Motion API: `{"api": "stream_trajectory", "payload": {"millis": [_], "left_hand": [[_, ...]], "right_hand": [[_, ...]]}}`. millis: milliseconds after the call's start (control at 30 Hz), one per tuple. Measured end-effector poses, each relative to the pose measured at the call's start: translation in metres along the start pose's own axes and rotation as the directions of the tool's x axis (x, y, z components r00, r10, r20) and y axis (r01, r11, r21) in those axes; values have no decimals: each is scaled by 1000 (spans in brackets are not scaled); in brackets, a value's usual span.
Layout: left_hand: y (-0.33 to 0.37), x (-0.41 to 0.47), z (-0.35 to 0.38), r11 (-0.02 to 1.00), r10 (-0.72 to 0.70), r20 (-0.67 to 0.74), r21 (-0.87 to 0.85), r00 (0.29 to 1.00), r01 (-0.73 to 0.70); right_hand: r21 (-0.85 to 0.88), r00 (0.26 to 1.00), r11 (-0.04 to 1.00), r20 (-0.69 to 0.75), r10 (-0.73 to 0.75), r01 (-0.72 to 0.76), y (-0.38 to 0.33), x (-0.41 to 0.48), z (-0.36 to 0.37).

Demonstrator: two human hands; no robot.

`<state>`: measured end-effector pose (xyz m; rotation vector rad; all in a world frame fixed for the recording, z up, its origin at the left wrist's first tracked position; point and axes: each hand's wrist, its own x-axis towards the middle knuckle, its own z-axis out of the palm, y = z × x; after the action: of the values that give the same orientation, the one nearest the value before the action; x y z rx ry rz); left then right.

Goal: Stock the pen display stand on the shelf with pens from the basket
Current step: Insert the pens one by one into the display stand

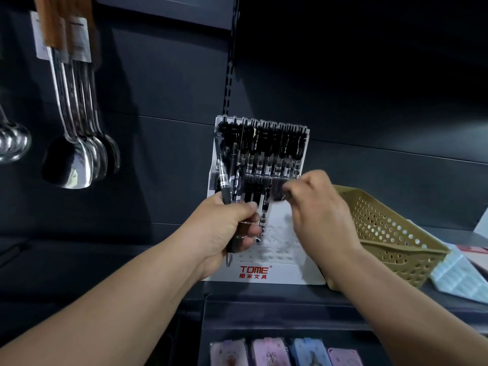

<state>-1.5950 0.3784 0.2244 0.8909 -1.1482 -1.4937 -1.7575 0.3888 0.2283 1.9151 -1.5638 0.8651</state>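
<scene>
A white pen display stand (277, 273) marked TOME sits on the dark shelf. Its top row is full of black pens (264, 143); a few more stand in the left part of the second row. My left hand (224, 231) grips a bundle of several black pens (228, 178) upright in front of the stand's left side. My right hand (317, 207) is at the second row, fingers curled and pinching a blurred pen there. The tan perforated basket (390, 233) stands right of the stand; its inside is hidden.
Metal spoons and ladles (79, 143) hang at the left. A pale blue packet (459, 276) lies right of the basket. Pastel cases (285, 352) sit in a tray below the shelf edge.
</scene>
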Motion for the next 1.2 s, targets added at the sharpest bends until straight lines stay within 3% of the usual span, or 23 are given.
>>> {"api": "stream_trajectory", "payload": {"millis": [100, 200, 500, 1200], "left_hand": [[-1, 3, -10, 1000, -6, -53, 8, 999, 7], [-6, 3, -15, 1000, -23, -77, 11, 997, 24], [-11, 5, -22, 996, -14, -101, 92, 995, 23], [-14, 1, -19, 994, -86, -49, 65, 995, 89]], "right_hand": [[303, 957, 909, 57, 283, -287, 8, 12, -6], [502, 912, 766, 143, 385, -402, 11, 19, 0], [463, 886, 758, 292, 360, -460, 10, 17, 32], [330, 872, 814, 288, 395, -478, 8, 10, 48]]}}
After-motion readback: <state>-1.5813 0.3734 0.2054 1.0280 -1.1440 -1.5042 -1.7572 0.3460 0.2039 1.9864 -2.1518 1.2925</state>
